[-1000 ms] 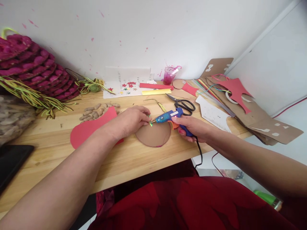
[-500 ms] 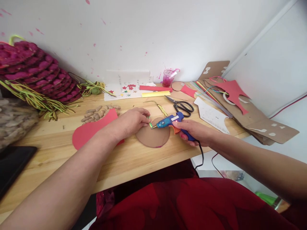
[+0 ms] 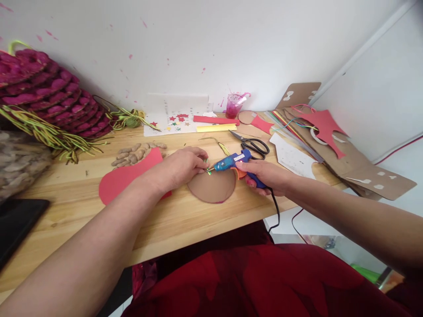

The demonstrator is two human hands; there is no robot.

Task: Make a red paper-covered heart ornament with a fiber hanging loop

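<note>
My right hand (image 3: pixel 264 176) grips a blue glue gun (image 3: pixel 233 161) with an orange trigger, nozzle pointing left. Its tip sits at a small green and yellow strip (image 3: pixel 208 169) pinched in the fingers of my left hand (image 3: pixel 183 165). Both meet over the top edge of a brown cardboard circle (image 3: pixel 211 187) lying on the wooden table (image 3: pixel 82 193). A red paper shape (image 3: pixel 124 178) lies under my left wrist. The gun's black cord (image 3: pixel 275 211) drops off the table's front edge.
Black scissors (image 3: pixel 253 143) lie just behind the glue gun. Seeds (image 3: pixel 134 153), a star sticker sheet (image 3: pixel 175 121), red and yellow strips (image 3: pixel 214 123) and a pink cup (image 3: pixel 234 105) sit further back. Cardboard and paper pieces (image 3: pixel 333 145) pile at right, a magenta scaled craft (image 3: pixel 49 94) at left.
The glue gun has shifted slightly back toward the left hand's strip; both hands stay at the top of the cardboard circle. The head view wobbled a little.
</note>
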